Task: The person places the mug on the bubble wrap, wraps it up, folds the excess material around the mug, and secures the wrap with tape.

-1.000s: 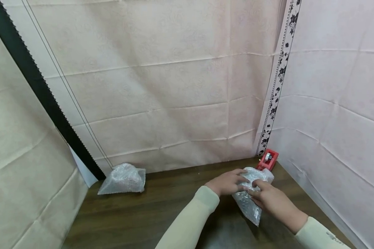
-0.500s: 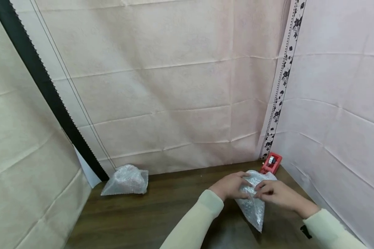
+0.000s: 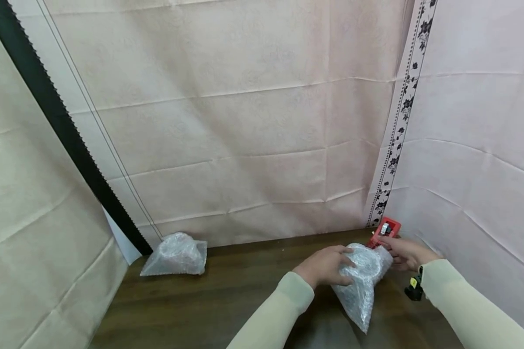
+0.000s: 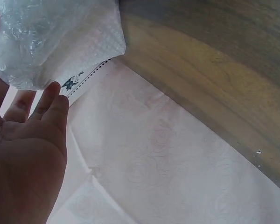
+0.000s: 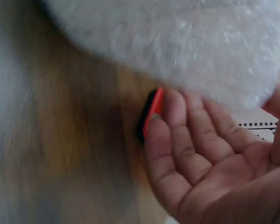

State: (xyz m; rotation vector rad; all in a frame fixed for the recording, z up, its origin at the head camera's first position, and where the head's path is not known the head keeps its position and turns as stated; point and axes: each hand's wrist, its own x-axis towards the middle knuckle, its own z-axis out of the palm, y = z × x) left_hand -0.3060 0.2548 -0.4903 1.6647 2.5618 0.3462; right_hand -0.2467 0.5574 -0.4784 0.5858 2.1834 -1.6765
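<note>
A bubble-wrapped bundle (image 3: 362,271) lies at the right side of the wooden table, its pointed end towards me. My left hand (image 3: 325,266) holds its left side, fingers above and thumb nearer me. In the left wrist view, fingertips (image 4: 49,93) touch the bundle (image 4: 51,42) along its edge. My right hand (image 3: 403,252) is at the bundle's far right end, beside a red tape dispenser (image 3: 385,230). In the right wrist view its fingers are loosely bent, below the bubble wrap (image 5: 191,51), with a red-and-black part of the dispenser (image 5: 154,112) behind them. What the bubble wrap contains is hidden.
Another bubble-wrapped bundle (image 3: 174,254) sits at the table's back left. Pale cloth (image 3: 227,121) hangs behind the table and on both sides. A patterned strip (image 3: 401,116) runs down at the back right corner.
My right hand has moved from the bundle's middle to its far right end, close to the tape dispenser. My left hand stays at the bundle's left side.
</note>
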